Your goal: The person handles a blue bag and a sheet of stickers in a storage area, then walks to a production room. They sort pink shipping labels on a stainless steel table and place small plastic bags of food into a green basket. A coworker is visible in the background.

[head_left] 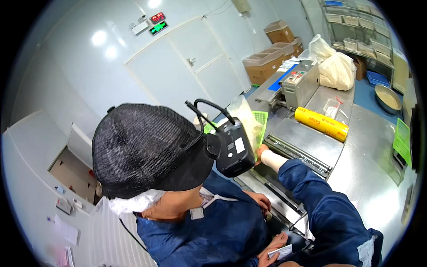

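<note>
My right arm, in a blue sleeve with a pale cuff, reaches across from the lower right. My right hand (262, 154) is curled at the near edge of a green perforated basket (262, 119) and appears to grip its rim. A pale filled bag (242, 116) sits in the basket, partly covered by a black device. At the lower edge my left hand (266, 259) is partly in view, its fingers closed on a small flat white object (282, 252). A co-worker's hand (276, 242) is right beside it; the overlap hides much of both.
A co-worker in a black mesh cap (149, 147) with a black device (235, 149) stands close on the left. A yellow film roll (321, 123) lies on the steel wrapping machine (307, 144). Behind are a control box (300, 84), a large white sack (338, 71) and cartons (267, 66).
</note>
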The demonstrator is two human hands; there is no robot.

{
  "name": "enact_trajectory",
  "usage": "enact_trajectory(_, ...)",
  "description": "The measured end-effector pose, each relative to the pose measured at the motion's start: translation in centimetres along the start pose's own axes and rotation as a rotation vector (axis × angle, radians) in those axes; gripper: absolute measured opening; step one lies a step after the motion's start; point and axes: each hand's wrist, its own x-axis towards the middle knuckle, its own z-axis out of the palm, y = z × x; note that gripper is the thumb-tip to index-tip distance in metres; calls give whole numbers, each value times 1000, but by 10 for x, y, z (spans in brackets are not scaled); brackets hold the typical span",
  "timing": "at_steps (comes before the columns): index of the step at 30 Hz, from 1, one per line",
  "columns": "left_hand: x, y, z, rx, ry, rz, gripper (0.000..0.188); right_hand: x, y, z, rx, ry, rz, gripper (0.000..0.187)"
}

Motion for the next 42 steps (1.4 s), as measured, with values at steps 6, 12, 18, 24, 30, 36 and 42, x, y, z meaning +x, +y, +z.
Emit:
enact_trajectory(6,65,12,19,-136,-124,21,27,49,3,-52,108,198,94,24)
enact_trajectory(12,76,13,18,-139,-74,30,30,38,-27,-57,-351,313,-91,23)
enact_trajectory(18,88,14,27,-130,-105,35,33,126,31,-81,-303,198,-209,36)
enact_trajectory(24,96,13,15,-43,-1,75,36,116,55,26,-225,145,17,35)
enact_trajectory(30,119,81,-17,399,175,425,39,149,98,65,-203,123,88,35)
enact_trajectory(36,137,282,-106,1477,798,833,42,159,129,95,-225,105,122,36)
enact_trajectory(42,152,401,-177,1993,1123,679,45,205,174,85,-108,47,260,36)
